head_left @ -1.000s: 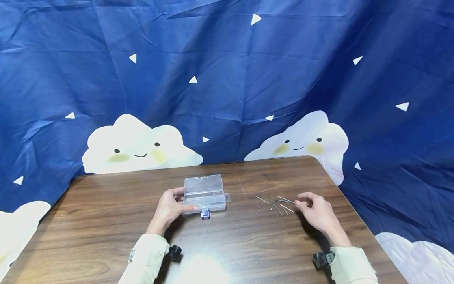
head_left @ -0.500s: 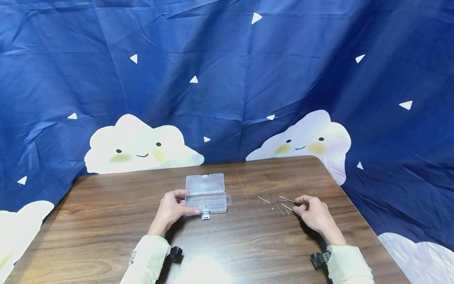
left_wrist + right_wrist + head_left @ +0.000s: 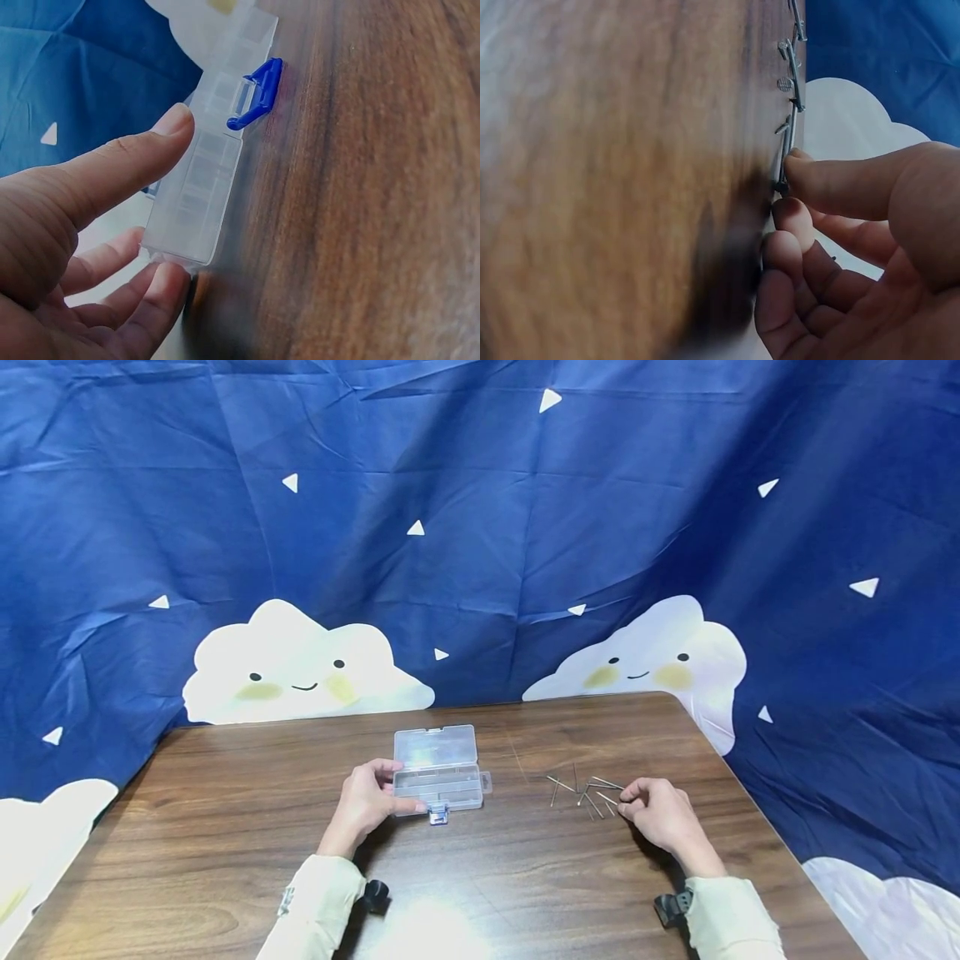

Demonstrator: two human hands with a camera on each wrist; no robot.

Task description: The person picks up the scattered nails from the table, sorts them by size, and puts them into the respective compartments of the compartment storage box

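Observation:
A clear plastic compartment box (image 3: 463,799) stands on the wooden table with its lid (image 3: 435,746) raised at the back. My left hand (image 3: 369,802) holds the box's left end, thumb along the front edge and fingers at the far side. A blue latch (image 3: 264,96) hangs from the front of the box. To the right lie several loose nails (image 3: 606,782), crossing one another. My right hand (image 3: 662,814) is at the right edge of these nails, where thumb and forefinger pinch one nail (image 3: 785,150) by its head end. The other right fingers are curled under.
The wooden table (image 3: 510,877) extends to both sides and toward me, with a bright light reflection near its front. Behind it hangs a blue cloth (image 3: 480,527) printed with clouds and triangles. A second, clear tab (image 3: 486,782) sticks out from the box's right end.
My right hand has shifted slightly left and nearer to me, from the upper nails to a lower one. My left hand keeps its hold on the box.

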